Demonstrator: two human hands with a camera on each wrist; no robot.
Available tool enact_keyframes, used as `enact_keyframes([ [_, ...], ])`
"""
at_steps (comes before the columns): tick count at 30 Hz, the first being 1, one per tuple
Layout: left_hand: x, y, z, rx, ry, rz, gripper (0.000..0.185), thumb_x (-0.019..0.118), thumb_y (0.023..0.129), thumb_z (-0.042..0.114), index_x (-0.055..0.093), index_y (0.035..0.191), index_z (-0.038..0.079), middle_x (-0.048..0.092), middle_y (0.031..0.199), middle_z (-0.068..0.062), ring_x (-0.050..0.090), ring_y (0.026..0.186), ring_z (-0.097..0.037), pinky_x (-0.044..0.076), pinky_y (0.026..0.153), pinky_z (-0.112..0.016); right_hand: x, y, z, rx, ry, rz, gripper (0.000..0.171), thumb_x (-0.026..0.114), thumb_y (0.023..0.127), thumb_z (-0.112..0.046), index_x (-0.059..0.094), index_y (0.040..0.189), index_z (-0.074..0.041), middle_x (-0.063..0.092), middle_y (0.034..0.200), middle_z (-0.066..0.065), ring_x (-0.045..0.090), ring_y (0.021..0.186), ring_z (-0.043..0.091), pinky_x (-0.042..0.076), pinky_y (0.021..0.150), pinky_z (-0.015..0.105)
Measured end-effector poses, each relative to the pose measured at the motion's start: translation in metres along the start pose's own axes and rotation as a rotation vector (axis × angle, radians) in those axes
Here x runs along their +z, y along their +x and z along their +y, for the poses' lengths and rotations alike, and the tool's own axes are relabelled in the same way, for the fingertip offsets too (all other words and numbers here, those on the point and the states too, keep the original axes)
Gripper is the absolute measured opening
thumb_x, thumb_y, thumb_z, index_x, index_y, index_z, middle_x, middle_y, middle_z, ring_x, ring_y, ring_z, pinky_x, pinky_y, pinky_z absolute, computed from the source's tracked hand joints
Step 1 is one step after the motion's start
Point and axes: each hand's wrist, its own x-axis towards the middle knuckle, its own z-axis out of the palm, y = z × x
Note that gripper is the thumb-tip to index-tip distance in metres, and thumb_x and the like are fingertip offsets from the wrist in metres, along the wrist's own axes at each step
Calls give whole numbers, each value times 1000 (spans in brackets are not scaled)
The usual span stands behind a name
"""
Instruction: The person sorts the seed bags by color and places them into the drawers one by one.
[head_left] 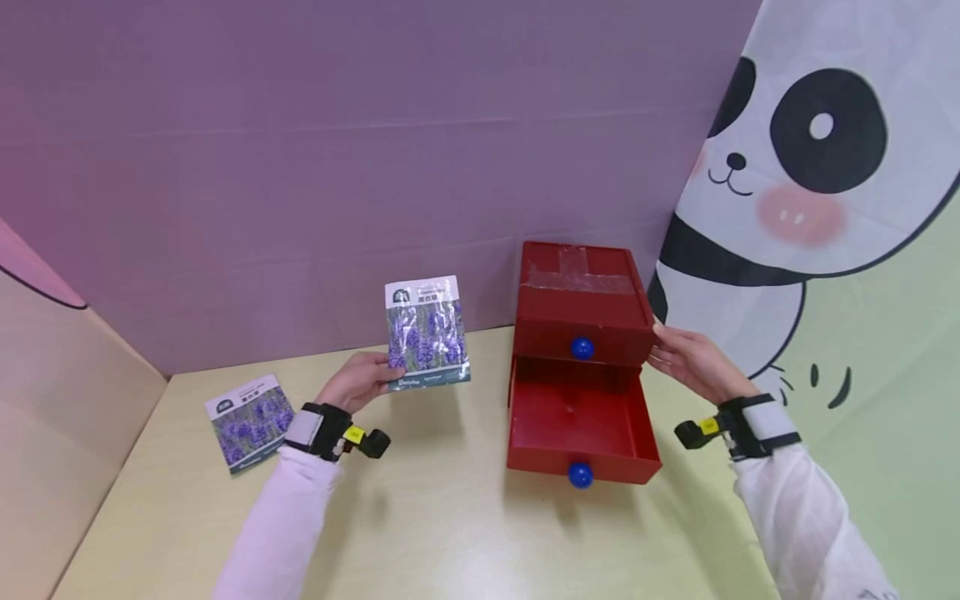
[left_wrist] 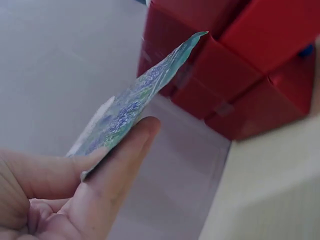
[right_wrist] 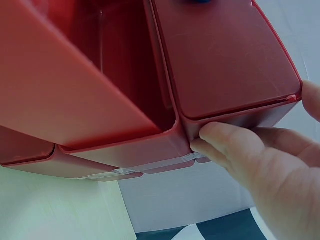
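A red two-drawer box (head_left: 581, 292) stands at the back of the table, its lower drawer (head_left: 581, 421) pulled out and its upper drawer closed; each has a blue knob (head_left: 580, 475). My left hand (head_left: 358, 379) pinches a lavender seed packet (head_left: 427, 332) and holds it upright above the table, left of the box. In the left wrist view the packet (left_wrist: 135, 100) lies between thumb and fingers (left_wrist: 120, 165). My right hand (head_left: 693, 360) rests against the right side of the box; in the right wrist view its fingers (right_wrist: 227, 142) touch the box (right_wrist: 225, 65) at a corner.
A second lavender seed packet (head_left: 250, 421) lies flat on the wooden table (head_left: 450, 533) at the left. A purple wall closes the back, a beige panel the left, and a panda-print cloth (head_left: 810, 192) hangs at the right.
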Motion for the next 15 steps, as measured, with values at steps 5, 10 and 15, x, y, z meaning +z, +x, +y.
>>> enact_keyframes([
  [5,3,-8,7,55,-37,-79,7,45,91,-6,49,96,-8,56,73,1,55,63,-5,48,60,-14,0,0,0,6,-13,3,25,41,98,-19,65,104,-19,64,106,-2,60,100,13,50,84,24],
  [10,7,-16,14,71,-70,-119,11,45,90,-7,48,101,-10,58,74,0,57,64,-6,48,59,-13,0,-1,-1,7,-19,9,25,41,97,-19,65,103,-20,65,106,-2,60,99,13,50,83,24],
  [15,9,-27,20,70,-101,-186,12,45,90,-8,52,100,-8,62,76,-2,59,66,-7,50,63,-14,0,-2,0,6,-10,10,24,42,97,-19,65,103,-19,65,106,-2,60,99,13,50,83,24],
])
